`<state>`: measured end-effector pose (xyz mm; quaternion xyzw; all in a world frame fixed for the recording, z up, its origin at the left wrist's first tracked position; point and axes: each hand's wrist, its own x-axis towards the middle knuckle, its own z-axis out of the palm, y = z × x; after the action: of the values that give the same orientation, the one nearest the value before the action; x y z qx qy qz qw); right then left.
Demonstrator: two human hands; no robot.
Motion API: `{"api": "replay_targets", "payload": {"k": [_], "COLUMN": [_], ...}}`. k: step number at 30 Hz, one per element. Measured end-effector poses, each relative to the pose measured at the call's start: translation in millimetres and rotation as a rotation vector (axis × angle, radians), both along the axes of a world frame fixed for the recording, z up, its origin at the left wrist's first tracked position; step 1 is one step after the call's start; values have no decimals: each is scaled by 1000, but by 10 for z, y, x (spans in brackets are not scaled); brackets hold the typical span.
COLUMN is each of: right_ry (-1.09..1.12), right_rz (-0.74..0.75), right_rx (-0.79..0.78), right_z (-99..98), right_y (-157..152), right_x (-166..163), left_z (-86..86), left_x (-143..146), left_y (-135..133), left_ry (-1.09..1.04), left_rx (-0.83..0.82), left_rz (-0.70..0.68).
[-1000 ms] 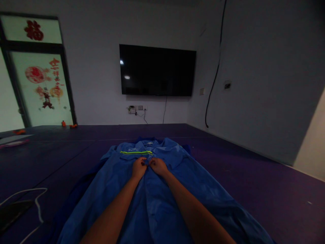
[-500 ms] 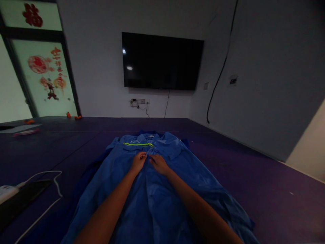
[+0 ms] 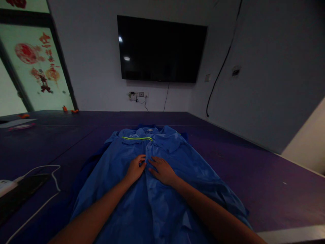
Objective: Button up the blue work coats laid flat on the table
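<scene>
A blue work jacket lies front up, its collar at the far end, with lettering and a yellow-green stripe across the chest. My left hand rests on it just left of the front placket, fingers curved and the thumb apart from them. On the other side of the placket, my right hand lies on the cloth with its fingers spread. Neither hand visibly grips the cloth. Darker blue cloth shows from beneath the jacket's left side and collar.
The jacket lies on a purple surface. A white cable runs from a white plug block beside a dark flat object at the left. A television hangs on the wall; small orange items lie near the door.
Both hands have moved down the placket, away from the collar. The right hand's fingers have spread, and the left hand's thumb and fingers are farther apart. The view has tilted down slightly.
</scene>
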<state>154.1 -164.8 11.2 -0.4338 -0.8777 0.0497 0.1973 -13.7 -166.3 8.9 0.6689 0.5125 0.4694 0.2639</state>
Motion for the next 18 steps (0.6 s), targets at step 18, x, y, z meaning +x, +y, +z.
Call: {"api": "replay_targets", "payload": {"k": [18], "right_ry": [173], "right_rz": [-13], "right_rx": [-89], "right_z": [166], "right_y": [-103], "right_x": [-14], "left_z": [152], "left_x": [82], "left_y": [-211], "left_ry": [120], "left_rx": [22], "left_rz": [-166]}}
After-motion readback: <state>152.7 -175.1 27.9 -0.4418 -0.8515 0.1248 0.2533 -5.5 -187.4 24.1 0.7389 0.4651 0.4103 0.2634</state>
